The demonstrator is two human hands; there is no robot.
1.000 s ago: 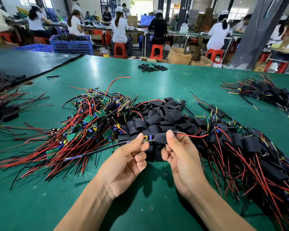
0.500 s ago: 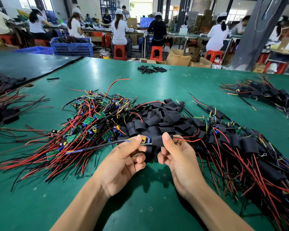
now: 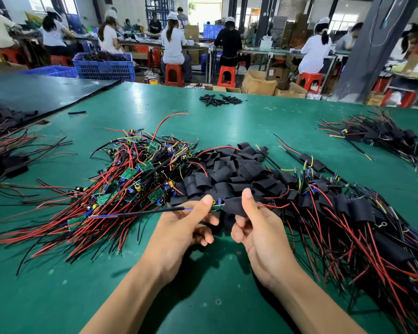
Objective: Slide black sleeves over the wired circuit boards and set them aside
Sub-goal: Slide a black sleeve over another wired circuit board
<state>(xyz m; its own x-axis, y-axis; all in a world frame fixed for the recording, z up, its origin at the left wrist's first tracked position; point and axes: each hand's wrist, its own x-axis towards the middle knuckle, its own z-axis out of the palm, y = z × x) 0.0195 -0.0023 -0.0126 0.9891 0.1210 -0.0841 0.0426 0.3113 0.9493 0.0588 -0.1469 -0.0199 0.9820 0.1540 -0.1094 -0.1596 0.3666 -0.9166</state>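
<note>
left grip [image 3: 184, 227]: thumb and forefinger pinch the green circuit board [image 3: 216, 207] at its wire end, black lead trailing toward the bench's left edge. right grip [image 3: 258, 227]: thumb and fingers pinch the black sleeve [image 3: 234, 205], its mouth meeting the board's right end. both held just above the green bench [image 3: 251, 121], near its front edge. loose sleeves [image 3: 229, 172] piled just behind, bare wired boards [image 3: 135, 179] heaped left, sleeved boards [image 3: 348, 213] right.

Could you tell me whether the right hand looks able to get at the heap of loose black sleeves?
Probably yes: the heap lies just beyond the right hand with nothing between, though its fingers hold a sleeve partly over a circuit board.
</note>
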